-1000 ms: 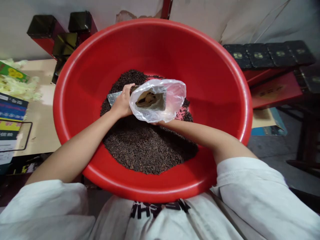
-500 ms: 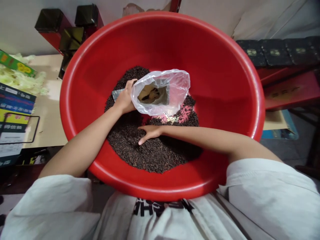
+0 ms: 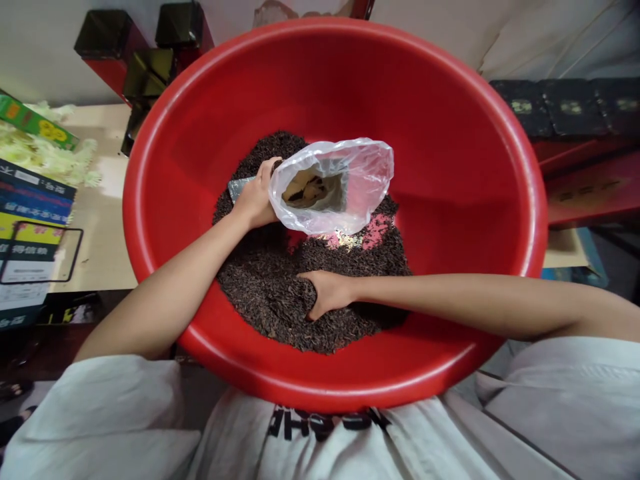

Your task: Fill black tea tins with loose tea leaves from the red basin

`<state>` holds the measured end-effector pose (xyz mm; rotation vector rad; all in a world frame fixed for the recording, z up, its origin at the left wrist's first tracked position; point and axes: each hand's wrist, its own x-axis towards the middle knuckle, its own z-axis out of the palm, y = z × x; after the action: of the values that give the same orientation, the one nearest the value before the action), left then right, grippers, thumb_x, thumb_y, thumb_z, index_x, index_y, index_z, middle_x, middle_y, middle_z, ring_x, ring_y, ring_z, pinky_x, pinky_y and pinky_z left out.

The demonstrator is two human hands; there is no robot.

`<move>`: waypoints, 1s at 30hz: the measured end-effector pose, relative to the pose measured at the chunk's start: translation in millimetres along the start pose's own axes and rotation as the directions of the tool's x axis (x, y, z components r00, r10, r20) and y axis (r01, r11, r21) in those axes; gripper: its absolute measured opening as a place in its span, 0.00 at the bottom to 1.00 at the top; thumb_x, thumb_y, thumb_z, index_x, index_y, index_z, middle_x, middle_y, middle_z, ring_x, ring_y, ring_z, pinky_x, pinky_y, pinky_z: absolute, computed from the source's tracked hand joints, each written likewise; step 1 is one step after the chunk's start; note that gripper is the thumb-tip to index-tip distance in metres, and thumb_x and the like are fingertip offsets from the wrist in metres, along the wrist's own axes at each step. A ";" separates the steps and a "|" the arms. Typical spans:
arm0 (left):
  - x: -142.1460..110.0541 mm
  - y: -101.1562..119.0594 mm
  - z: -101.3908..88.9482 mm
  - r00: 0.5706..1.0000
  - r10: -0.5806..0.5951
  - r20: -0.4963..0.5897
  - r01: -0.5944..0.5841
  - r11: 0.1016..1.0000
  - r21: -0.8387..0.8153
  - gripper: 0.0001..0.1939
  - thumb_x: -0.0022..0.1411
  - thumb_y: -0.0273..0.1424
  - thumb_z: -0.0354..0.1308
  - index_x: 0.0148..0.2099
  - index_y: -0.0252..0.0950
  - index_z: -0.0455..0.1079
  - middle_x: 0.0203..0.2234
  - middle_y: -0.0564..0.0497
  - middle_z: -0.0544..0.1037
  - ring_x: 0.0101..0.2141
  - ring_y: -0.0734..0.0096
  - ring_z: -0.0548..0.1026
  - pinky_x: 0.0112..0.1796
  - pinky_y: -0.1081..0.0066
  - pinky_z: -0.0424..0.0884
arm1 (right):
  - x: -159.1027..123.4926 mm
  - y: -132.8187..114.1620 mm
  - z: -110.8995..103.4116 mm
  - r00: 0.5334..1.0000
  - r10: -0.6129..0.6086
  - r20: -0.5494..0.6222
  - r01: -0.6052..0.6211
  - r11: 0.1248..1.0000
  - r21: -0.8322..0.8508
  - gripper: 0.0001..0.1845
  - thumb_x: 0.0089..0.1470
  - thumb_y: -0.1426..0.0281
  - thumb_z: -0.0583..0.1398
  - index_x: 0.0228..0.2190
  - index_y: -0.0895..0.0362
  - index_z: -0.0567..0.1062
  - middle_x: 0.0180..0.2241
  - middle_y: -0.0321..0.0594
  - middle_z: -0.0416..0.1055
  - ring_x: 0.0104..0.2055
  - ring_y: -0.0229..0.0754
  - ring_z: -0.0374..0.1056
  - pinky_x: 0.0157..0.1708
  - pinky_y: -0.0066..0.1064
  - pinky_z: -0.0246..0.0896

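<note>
A wide red plastic basin (image 3: 465, 173) holds a heap of dark loose tea leaves (image 3: 270, 293). My left hand (image 3: 257, 200) grips the side of a clear plastic bag (image 3: 367, 170) whose mouth gapes toward me. Some dark leaves lie on the tan inside of the bag. Beneath its mouth shows a pinkish-red surface with gold print (image 3: 345, 239), partly strewn with leaves; how it joins the bag is hidden. My right hand (image 3: 330, 292) is sunk in the heap nearer me, thumb and forefinger curved around tea leaves. Its other fingers are buried.
Open dark-mouthed red tins (image 3: 145, 73) stand beyond the basin at the left. On the left tabletop (image 3: 97, 260) lie pale flowers (image 3: 50, 147), a green box (image 3: 37, 123) and printed packaging (image 3: 30, 253). Black-topped boxes (image 3: 570, 107) line the right.
My right hand has shifted right and toward me through the heap, and its spread thumb and forefinger now curve around leaves. My left hand stays on the bag. The view has shifted slightly.
</note>
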<state>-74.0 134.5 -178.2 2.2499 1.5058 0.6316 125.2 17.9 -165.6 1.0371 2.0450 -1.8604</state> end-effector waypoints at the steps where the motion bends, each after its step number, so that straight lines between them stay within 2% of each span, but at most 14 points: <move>1: -0.1 0.1 0.0 1.000 0.004 -0.002 -0.004 1.000 0.002 0.39 0.46 0.43 0.59 0.60 0.40 0.55 0.61 0.40 0.59 0.48 0.46 0.72 0.48 0.54 0.69 | -0.6 0.0 1.3 0.999 0.029 -0.034 -0.027 0.998 0.061 0.23 0.29 0.74 0.66 0.35 0.61 0.72 0.34 0.36 0.73 0.37 0.42 0.70 0.39 0.30 0.64; 4: -1.2 2.0 -1.5 1.000 0.012 -0.007 -0.012 1.000 0.000 0.40 0.46 0.42 0.60 0.61 0.41 0.54 0.61 0.40 0.60 0.49 0.47 0.71 0.47 0.54 0.69 | -8.4 -6.0 -2.0 0.981 0.169 -0.093 -0.137 0.950 0.282 0.17 0.28 0.75 0.66 0.27 0.60 0.71 0.25 0.31 0.70 0.29 0.36 0.66 0.31 0.28 0.62; 6: -2.0 4.2 -3.6 1.000 0.008 -0.007 -0.008 1.000 -0.008 0.40 0.46 0.43 0.59 0.61 0.41 0.53 0.60 0.40 0.60 0.50 0.46 0.71 0.47 0.53 0.70 | -20.6 -15.9 -9.3 0.974 0.208 -0.091 -0.153 0.898 0.413 0.15 0.27 0.75 0.66 0.24 0.60 0.70 0.22 0.29 0.68 0.26 0.34 0.64 0.29 0.27 0.61; 9: -2.7 8.1 -6.9 1.000 0.006 0.015 -0.006 1.000 -0.004 0.39 0.46 0.43 0.60 0.61 0.43 0.55 0.60 0.41 0.60 0.51 0.45 0.70 0.49 0.51 0.68 | -47.1 -37.1 -23.3 0.991 0.126 -0.052 -0.077 0.835 0.545 0.15 0.28 0.76 0.66 0.25 0.60 0.70 0.24 0.31 0.70 0.28 0.34 0.66 0.32 0.27 0.63; 12: -2.9 12.2 -8.6 0.999 -0.014 0.038 0.014 1.000 0.012 0.41 0.45 0.41 0.60 0.61 0.39 0.54 0.61 0.38 0.59 0.52 0.41 0.69 0.50 0.48 0.67 | -74.2 -61.0 -38.7 0.998 0.037 -0.057 0.000 0.839 0.545 0.16 0.30 0.76 0.65 0.28 0.60 0.72 0.27 0.32 0.72 0.30 0.35 0.68 0.34 0.28 0.66; 16: -3.0 16.2 -8.4 1.000 -0.023 0.015 0.023 1.000 0.016 0.41 0.45 0.41 0.62 0.61 0.37 0.55 0.60 0.37 0.60 0.50 0.41 0.70 0.49 0.48 0.68 | -92.2 -90.3 -66.3 0.970 -0.031 -0.240 0.101 0.952 0.287 0.20 0.36 0.75 0.65 0.36 0.58 0.74 0.32 0.34 0.75 0.36 0.39 0.71 0.38 0.31 0.69; 19: -3.0 17.4 -8.0 0.999 -0.045 0.012 0.045 0.999 0.025 0.41 0.46 0.42 0.62 0.61 0.39 0.55 0.60 0.38 0.61 0.49 0.43 0.72 0.47 0.50 0.69 | -86.2 -105.6 -92.5 0.905 -0.102 -0.413 0.107 0.994 -0.010 0.20 0.41 0.71 0.65 0.41 0.58 0.74 0.36 0.37 0.75 0.41 0.42 0.71 0.41 0.34 0.68; 21: -3.1 17.0 -7.7 0.997 -0.071 0.025 0.071 0.997 0.017 0.42 0.46 0.43 0.62 0.61 0.37 0.54 0.59 0.36 0.61 0.48 0.41 0.72 0.46 0.50 0.70 | -74.3 -111.2 -108.6 0.863 -0.151 -0.481 0.054 0.977 -0.208 0.19 0.44 0.69 0.64 0.41 0.59 0.74 0.38 0.37 0.74 0.43 0.44 0.70 0.43 0.37 0.67; 24: -2.9 14.0 -7.0 1.000 -0.025 0.018 0.025 1.000 0.001 0.44 0.43 0.46 0.63 0.60 0.36 0.55 0.59 0.35 0.60 0.49 0.39 0.71 0.47 0.49 0.69 | -49.4 -113.3 -123.8 0.843 -0.133 -0.521 -0.133 0.887 -0.442 0.20 0.43 0.68 0.66 0.40 0.63 0.75 0.36 0.38 0.72 0.44 0.48 0.70 0.44 0.40 0.66; 26: -2.3 11.5 -6.8 1.000 0.018 0.014 -0.018 1.000 0.006 0.45 0.41 0.47 0.63 0.60 0.37 0.56 0.60 0.36 0.59 0.50 0.40 0.70 0.47 0.48 0.69 | -31.6 -111.6 -126.8 0.833 -0.120 -0.540 -0.256 0.782 -0.569 0.21 0.41 0.69 0.67 0.39 0.63 0.74 0.35 0.41 0.72 0.44 0.50 0.69 0.45 0.41 0.65; 28: -1.4 9.2 -6.8 0.999 0.024 0.041 -0.024 1.000 0.020 0.46 0.39 0.49 0.62 0.59 0.36 0.57 0.59 0.36 0.61 0.50 0.40 0.70 0.48 0.48 0.69 | -16.4 -108.7 -125.9 0.827 -0.156 -0.540 -0.314 0.668 -0.675 0.20 0.41 0.70 0.66 0.39 0.63 0.74 0.36 0.44 0.72 0.44 0.53 0.69 0.45 0.42 0.65; 30: -0.2 7.5 -6.3 0.997 0.011 0.078 -0.013 0.999 0.032 0.46 0.39 0.52 0.61 0.58 0.33 0.59 0.57 0.37 0.64 0.51 0.40 0.70 0.50 0.48 0.67 | -6.0 -105.0 -123.9 0.833 -0.217 -0.509 -0.305 0.587 -0.750 0.17 0.44 0.71 0.63 0.38 0.62 0.75 0.37 0.47 0.73 0.45 0.55 0.70 0.45 0.43 0.65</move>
<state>-71.8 131.9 -169.1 2.2822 1.4764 0.5202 104.9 134.4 -54.1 1.3670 2.6817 -0.3431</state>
